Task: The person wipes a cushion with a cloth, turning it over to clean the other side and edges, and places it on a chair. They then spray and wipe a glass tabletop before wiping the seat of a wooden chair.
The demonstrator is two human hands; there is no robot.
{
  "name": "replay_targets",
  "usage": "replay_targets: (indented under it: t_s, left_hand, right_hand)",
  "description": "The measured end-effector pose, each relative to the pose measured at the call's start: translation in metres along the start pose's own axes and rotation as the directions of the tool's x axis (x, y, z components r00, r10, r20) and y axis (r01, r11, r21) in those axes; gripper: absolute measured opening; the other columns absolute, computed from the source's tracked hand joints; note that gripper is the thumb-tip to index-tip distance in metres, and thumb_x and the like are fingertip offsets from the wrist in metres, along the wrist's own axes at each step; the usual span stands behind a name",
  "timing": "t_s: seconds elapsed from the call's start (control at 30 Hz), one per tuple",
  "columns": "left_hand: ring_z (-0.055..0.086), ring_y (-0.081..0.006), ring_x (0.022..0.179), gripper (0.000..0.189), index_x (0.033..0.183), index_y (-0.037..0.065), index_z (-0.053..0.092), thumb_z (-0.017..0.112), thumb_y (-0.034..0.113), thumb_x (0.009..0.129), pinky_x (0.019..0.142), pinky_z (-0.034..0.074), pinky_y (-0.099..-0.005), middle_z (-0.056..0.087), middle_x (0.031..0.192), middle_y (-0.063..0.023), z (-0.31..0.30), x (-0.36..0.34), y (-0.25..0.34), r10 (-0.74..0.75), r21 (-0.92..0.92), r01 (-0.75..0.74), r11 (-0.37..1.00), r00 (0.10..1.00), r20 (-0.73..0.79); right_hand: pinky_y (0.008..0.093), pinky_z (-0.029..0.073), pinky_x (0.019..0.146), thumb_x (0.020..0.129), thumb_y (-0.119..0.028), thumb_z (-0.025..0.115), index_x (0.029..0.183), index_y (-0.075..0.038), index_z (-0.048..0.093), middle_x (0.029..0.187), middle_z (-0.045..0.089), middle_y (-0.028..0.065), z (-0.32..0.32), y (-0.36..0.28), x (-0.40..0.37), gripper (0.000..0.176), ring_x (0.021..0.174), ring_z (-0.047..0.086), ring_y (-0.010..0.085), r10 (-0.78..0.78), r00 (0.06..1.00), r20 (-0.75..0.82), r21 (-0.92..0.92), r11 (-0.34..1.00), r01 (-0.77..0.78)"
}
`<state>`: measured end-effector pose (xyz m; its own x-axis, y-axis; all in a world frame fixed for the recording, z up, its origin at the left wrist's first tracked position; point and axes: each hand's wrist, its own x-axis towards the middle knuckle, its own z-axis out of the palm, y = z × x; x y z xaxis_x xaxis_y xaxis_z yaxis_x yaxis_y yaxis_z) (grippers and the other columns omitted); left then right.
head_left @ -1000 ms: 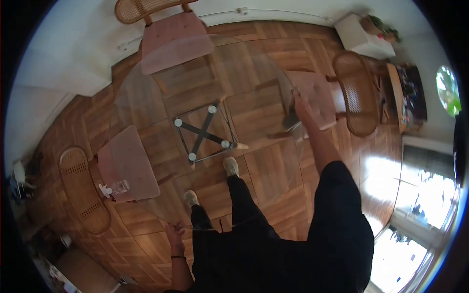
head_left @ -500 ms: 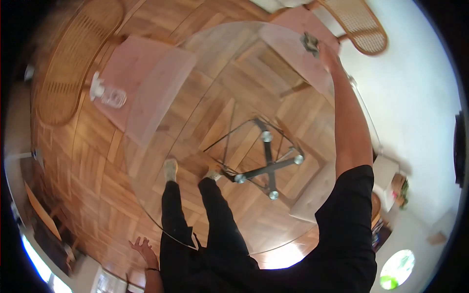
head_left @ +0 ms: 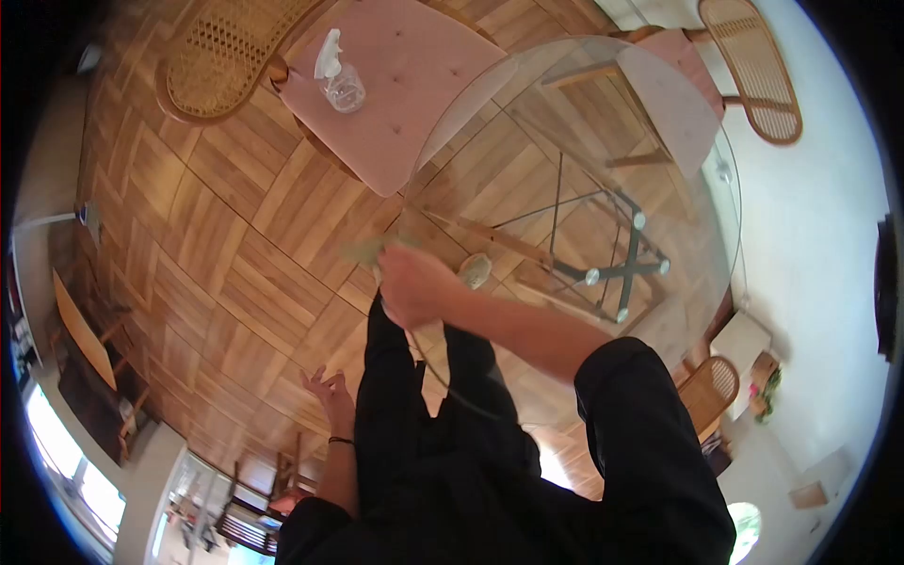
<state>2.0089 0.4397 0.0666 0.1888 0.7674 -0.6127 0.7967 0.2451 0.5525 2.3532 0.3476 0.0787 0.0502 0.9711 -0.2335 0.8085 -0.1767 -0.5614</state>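
Note:
My right hand [head_left: 411,284] is closed on a blurred grey-green cloth [head_left: 362,251] at the near-left rim of the round glass table [head_left: 513,174]. The forearm reaches across the near part of the glass. My left hand [head_left: 331,391] hangs low beside my left leg, fingers apart and nothing in them. A clear spray bottle [head_left: 343,90] with a white trigger head lies on the pink seat of a chair [head_left: 405,104], beyond both hands.
Black crossed legs [head_left: 629,268] with round metal discs carry the glass. A second pink-seated chair [head_left: 673,66] with a cane back stands at the far right by the white wall. Another cane-backed chair [head_left: 708,391] is at the right, near a plant [head_left: 765,391].
My right hand has swept the cloth from the far right rim of the glass to the near-left rim. The view has shifted left. My left hand stays low and open.

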Motion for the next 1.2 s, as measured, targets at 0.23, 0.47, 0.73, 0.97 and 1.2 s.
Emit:
replay_targets:
  t_s: [0.23,0.47,0.73,0.97,1.2]
  left_hand:
    - [0.054,-0.0222,0.096,0.084,0.155,0.003,0.003,0.062,0.014,0.095,0.091,0.046,-0.0366,0.048,0.132,-0.0175,-0.056,0.065,0.021,0.021,0.085,-0.019,0.996,1.0,-0.022]
    - [0.053,-0.0233,0.099,0.089,0.153,0.002,-0.005,0.059,0.01,0.093,0.092,0.045,-0.0351,0.053,0.117,-0.0144,-0.072,0.102,0.011,0.055,0.001,-0.056,0.998,0.993,0.103]
    - [0.054,-0.0208,0.096,0.09,0.154,0.006,-0.007,0.06,0.013,0.094,0.085,0.048,-0.0333,0.053,0.117,-0.0114,-0.001,0.034,-0.002,0.25,0.135,-0.317,0.939,0.896,0.367]
    - [0.06,-0.0242,0.09,0.09,0.155,0.005,0.004,0.067,0.019,0.092,0.078,0.051,-0.0364,0.056,0.117,-0.0172,0.056,-0.118,0.053,0.238,0.207,-0.359,0.91,0.862,0.447]
    - [0.059,-0.0245,0.099,0.092,0.157,0.004,0.002,0.066,0.017,0.092,0.088,0.05,-0.0351,0.055,0.118,-0.019,0.026,-0.11,0.06,0.375,0.266,-0.539,0.799,0.793,0.48]
  right_hand:
    - [0.039,0.033,0.114,0.079,-0.028,0.058,0.084,-0.014,0.075,0.104,0.068,0.006,0.121,-0.132,-0.17,0.022,0.121,0.054,0.0239,-0.187,0.969,0.162,-0.279,0.933,0.227]
    - [0.0441,0.024,0.122,0.082,-0.025,0.064,0.125,-0.015,0.061,0.133,0.062,0.0012,0.229,-0.149,-0.435,0.044,0.134,0.049,0.0215,0.057,0.996,0.071,-0.08,0.995,-0.051]
    - [0.0552,0.041,0.102,0.097,-0.02,0.049,0.116,-0.003,0.063,0.122,0.064,0.0173,0.154,-0.149,-0.689,0.029,0.124,0.056,0.0305,0.802,-0.569,-0.183,0.087,-0.563,-0.822]
    - [0.0521,0.048,0.092,0.098,-0.025,0.054,0.121,-0.002,0.057,0.114,0.066,0.025,0.168,-0.089,-0.69,0.033,0.109,0.061,0.045,0.822,-0.52,-0.232,0.875,-0.057,-0.48]
    - [0.0561,0.047,0.086,0.099,-0.017,0.05,0.136,-0.005,0.049,0.119,0.06,0.0256,0.207,-0.093,-0.517,0.038,0.105,0.059,0.0479,0.576,-0.748,-0.33,0.921,0.025,-0.388]
